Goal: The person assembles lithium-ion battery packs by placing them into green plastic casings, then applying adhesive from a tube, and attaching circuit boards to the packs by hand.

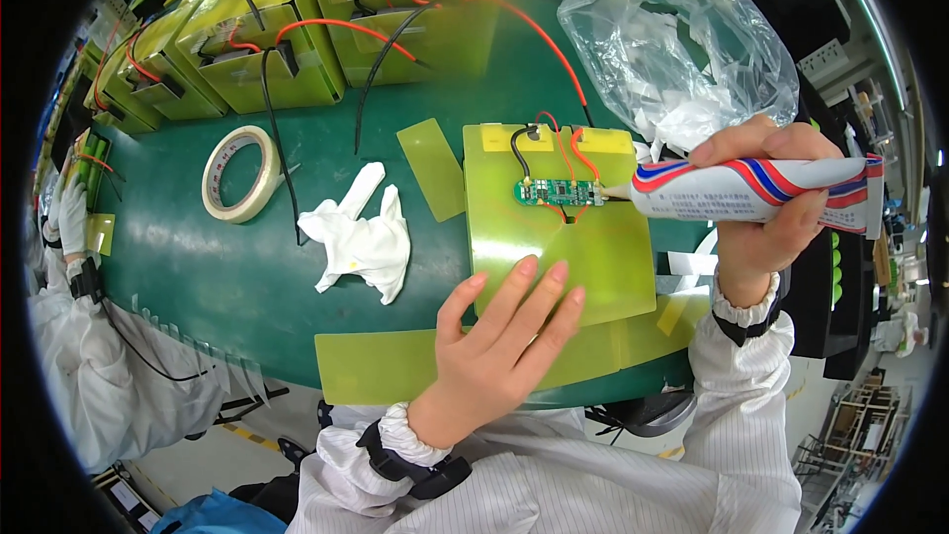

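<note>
Across the workspace: 1 desk (pixel 252 282), green-topped, bearing the items below.

Wrapped blocks (pixel 262 94), yellow-green, in a row at the back left; red and black leads project from them.

Plastic bag (pixel 618 30), clear, back right; white scraps within.

Wrapped pack (pixel 568 247), yellow-green, lying flat before the person; bears the circuit board on its upper half.

Long sheet (pixel 376 366), yellow-green, at the near edge; small sheet (pixel 432 168), same colour, just beside the pack's left side.

Left hand (pixel 504 346), bare: fingers spread over the near part of the pack, grip empty; pressure cannot be told.

Right hand (pixel 756 247), bare: grip wrapped around the tube.

Tube (pixel 732 188), white with red and blue stripes; nozzle at the board's right end, exact contact unclear.

Cloth glove (pixel 366 247), white, crumpled, left of the pack.

Tape roll (pixel 270 178), cream, lying left of the glove.

Circuit board (pixel 559 193), green, narrow, set crosswise.

Wires, 1 black (pixel 518 148) and 2 red (pixel 578 148), curving from the pack's upper edge to the board.

Condition: judged partway. Done: board placed, wires apparently joined. Outstanding: dispensing seems unfinished; no clear bead shows along the board, and board and wires lie uncovered.
</note>
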The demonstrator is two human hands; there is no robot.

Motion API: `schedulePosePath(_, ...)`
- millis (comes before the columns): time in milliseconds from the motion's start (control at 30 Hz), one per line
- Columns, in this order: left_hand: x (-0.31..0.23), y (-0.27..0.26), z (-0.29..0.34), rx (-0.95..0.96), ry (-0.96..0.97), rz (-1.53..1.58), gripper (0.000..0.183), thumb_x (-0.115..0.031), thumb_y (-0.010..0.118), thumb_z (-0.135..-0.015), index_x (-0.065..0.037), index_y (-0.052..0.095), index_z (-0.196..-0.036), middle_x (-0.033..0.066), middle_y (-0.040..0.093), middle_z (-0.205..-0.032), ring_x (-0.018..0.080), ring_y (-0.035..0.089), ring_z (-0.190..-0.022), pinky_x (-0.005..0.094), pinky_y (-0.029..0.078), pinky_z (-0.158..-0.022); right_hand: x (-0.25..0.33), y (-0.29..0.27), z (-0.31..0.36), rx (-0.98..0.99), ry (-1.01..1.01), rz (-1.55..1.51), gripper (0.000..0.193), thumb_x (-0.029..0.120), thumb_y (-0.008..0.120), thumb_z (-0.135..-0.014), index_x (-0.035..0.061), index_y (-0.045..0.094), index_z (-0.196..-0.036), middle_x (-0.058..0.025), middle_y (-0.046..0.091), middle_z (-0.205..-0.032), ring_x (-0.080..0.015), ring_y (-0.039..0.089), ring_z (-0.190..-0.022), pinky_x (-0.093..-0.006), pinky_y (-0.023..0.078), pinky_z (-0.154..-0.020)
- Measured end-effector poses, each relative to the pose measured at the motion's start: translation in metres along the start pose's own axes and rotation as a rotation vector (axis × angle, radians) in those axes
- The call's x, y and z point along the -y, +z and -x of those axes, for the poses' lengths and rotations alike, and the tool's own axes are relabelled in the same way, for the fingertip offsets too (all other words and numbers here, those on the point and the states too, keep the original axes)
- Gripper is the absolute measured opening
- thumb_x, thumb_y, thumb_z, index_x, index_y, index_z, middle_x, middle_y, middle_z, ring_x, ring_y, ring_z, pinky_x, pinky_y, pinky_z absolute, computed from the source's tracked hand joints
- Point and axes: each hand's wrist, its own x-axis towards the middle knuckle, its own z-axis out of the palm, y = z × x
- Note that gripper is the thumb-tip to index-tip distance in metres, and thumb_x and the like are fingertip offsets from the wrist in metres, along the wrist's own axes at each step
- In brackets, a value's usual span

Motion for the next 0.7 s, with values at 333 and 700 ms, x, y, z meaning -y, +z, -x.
schedulePosePath(333, -0.001, 0.002, -0.003, -0.004, -0.012, 0.004, 0.022, -0.021, 0.065, -0.073, -0.015, 0.065, -0.094, 0.0026, 0.061, -0.105, 0.0188, 0.054, -0.102, 0.0371, 0.027, -0.095, -0.004, -0.002, -0.004, 0.044, -0.111, 0.028, 0.042, 0.051, 0.032, -0.089, 0.0097, 0.043, -0.091, -0.0131, 0.062, -0.066, -0.0144, 0.051, -0.051, -0.0252, 0.038, -0.050)
schedulePosePath(700, -0.002, 0.003, -0.002, -0.019, -0.018, 0.002, 0.022, -0.020, 0.065, -0.072, -0.015, 0.066, -0.093, 0.0029, 0.061, -0.105, 0.0190, 0.055, -0.102, 0.0370, 0.028, -0.094, -0.006, -0.007, 0.000, 0.031, -0.141, -0.007, 0.044, 0.051, 0.031, -0.089, 0.0095, 0.044, -0.093, -0.0132, 0.062, -0.067, -0.0140, 0.050, -0.050, -0.0243, 0.038, -0.048)
